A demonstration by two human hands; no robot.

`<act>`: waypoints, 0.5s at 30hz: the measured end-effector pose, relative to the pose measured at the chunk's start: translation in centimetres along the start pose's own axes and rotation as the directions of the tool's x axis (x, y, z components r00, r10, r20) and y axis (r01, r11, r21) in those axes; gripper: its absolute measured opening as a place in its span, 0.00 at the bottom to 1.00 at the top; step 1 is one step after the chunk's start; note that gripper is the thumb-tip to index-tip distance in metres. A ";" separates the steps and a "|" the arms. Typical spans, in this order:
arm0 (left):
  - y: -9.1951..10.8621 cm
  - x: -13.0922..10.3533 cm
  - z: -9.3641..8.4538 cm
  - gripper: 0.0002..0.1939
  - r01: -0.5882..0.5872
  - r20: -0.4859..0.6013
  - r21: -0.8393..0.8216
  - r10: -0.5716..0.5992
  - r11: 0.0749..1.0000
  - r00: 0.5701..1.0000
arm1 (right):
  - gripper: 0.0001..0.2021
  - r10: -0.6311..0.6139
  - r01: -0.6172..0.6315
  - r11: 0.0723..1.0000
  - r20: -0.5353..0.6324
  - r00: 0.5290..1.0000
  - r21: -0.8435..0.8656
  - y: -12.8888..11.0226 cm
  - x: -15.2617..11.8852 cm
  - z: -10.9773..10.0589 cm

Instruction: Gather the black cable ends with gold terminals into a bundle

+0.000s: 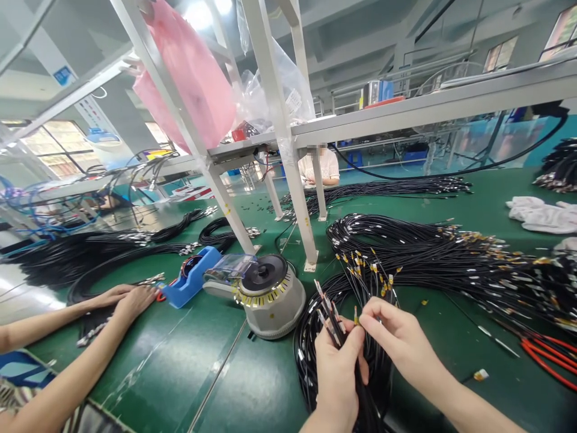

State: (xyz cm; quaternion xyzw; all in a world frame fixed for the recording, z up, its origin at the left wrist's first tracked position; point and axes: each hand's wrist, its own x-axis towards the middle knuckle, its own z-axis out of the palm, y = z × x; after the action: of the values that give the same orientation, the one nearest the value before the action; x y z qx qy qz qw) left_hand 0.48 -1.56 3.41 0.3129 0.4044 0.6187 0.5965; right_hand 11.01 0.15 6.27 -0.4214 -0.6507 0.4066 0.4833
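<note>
The left hand (340, 361) is closed around a bunch of black cables (332, 322), with their bare ends poking up toward 11 o'clock, likely so each tip is easy to reach. The right hand (392, 334) is pinched small, its fingertips on a bit of yellow tape (356, 315) at one cable end. The round tape dispenser (273, 313) sits at 10 o'clock from the left hand, perhaps to keep cut pieces near. A cable coil (311, 343) lies under both hands. A big cable pile (396, 240) spreads at 1 o'clock.
</note>
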 end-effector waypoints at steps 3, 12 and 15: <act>0.1 -0.1 0.1 0.15 0.055 0.037 -0.096 -0.052 0.994 0.998 | 0.12 0.049 -0.050 0.996 0.013 0.999 0.071 0.2 0.2 0.1; 0.1 -0.7 0.8 0.13 0.073 0.058 -0.234 -0.061 0.970 0.996 | 0.15 0.134 -0.126 0.921 0.006 0.991 0.369 0.7 -0.2 0.9; 0.0 -0.6 0.7 0.13 0.102 0.104 -0.262 -0.077 0.960 0.992 | 0.15 0.176 -0.183 0.859 0.060 0.982 0.479 1.1 -0.3 1.0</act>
State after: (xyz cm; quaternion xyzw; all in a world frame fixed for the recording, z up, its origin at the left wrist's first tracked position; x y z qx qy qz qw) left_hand 1.17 -2.06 3.76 0.2396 0.3030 0.6245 0.6788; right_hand 10.22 0.04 4.92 -0.3439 -0.4901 0.6019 0.5284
